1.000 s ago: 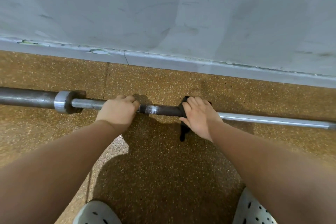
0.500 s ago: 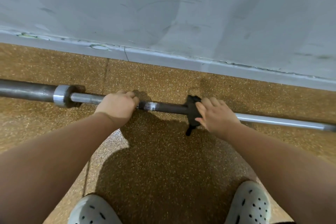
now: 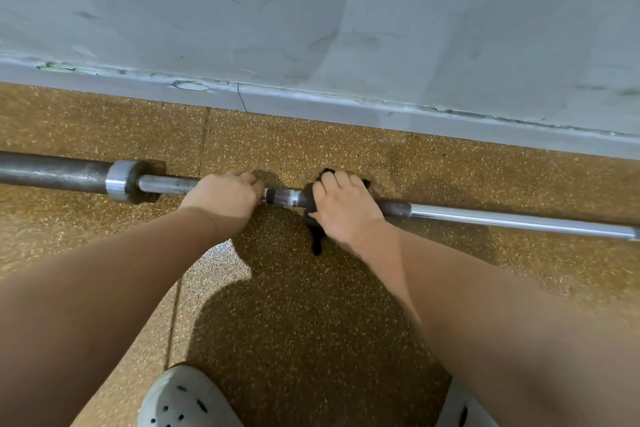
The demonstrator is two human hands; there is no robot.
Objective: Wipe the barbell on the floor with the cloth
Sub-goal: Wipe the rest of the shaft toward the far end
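Cloth (image 3: 309, 199) slid left on barbell (image 3: 485, 218), hands (image 3: 346, 208) closer

Your left hand (image 3: 225, 198) grips the barbell (image 3: 485, 218) lying on the speckled floor (image 3: 311, 305) beside the wall (image 3: 311, 10); your right hand (image 3: 343, 208) presses a dark cloth (image 3: 311, 204) around the shaft.

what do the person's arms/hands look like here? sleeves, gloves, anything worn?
Both forearms are bare right to the frame edge: no sleeve shows. The left hand and right hand have no gloves, and no watch, wristband or ring is visible. No markings on either arm. The only clothing in view is a pair of white perforated clogs at the bottom of the frame.
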